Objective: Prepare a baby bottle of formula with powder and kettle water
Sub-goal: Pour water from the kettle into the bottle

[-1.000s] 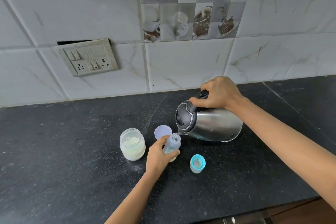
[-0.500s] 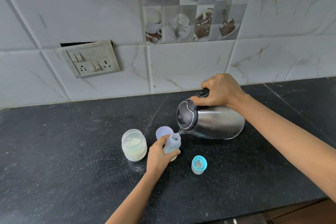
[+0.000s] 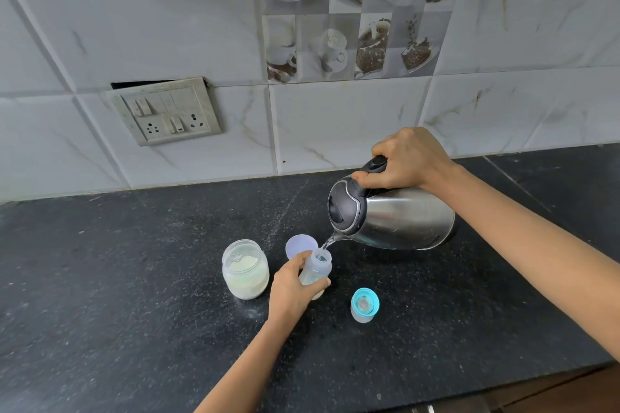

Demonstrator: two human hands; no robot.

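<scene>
My left hand grips a small clear baby bottle that stands upright on the black counter. My right hand holds the black handle of a steel kettle, tipped to the left. A thin stream of water runs from its spout into the bottle's open mouth. An open jar of white powder stands just left of the bottle. Behind the bottle lies a lilac lid. The teal bottle cap with teat sits on the counter to the right.
A tiled wall rises behind the counter, with a switch and socket plate at the left. The counter's front edge runs along the lower right, with a wooden cupboard front below it.
The kettle has tipped and risen slightly, and water now flows visibly into the bottle. My left hand keeps its grip on the bottle in the same spot.
</scene>
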